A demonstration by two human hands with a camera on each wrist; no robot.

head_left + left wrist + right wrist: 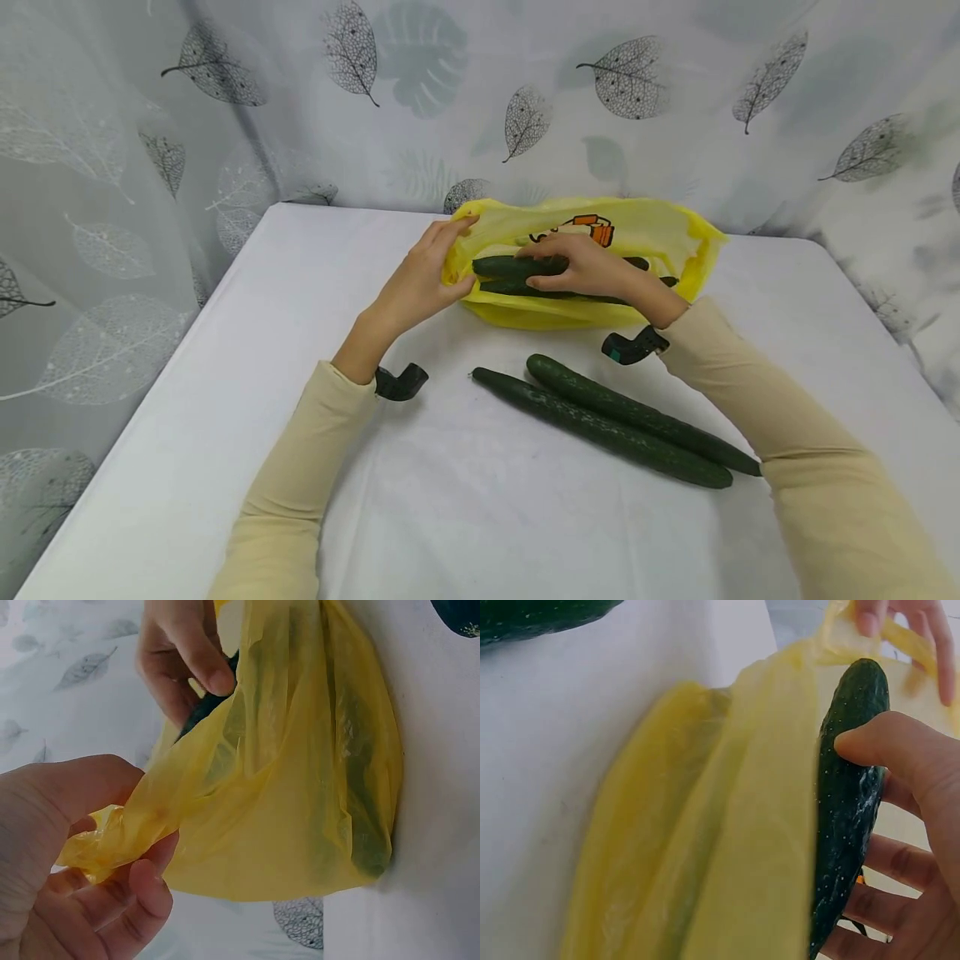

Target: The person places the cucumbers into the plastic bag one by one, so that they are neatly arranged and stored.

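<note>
A yellow plastic bag (547, 315) lies on the white table with its mouth open, and more than one cucumber shows inside. My left hand (416, 283) holds the bag's left rim; in the left wrist view the thumb and fingers pinch the crumpled plastic (112, 844). Over the bag's mouth, my right hand (588, 265) grips a dark green cucumber (847, 802), thumb on one side and fingers on the other. The cucumber's lower end is hidden behind the bag's wall. Another cucumber (506, 287) lies beneath it in the bag.
Two long cucumbers, a nearer one (600, 427) and a farther one (645, 414), lie side by side on the white tabletop (465, 508) in front of the bag. Behind the table hangs a leaf-patterned curtain (480, 75).
</note>
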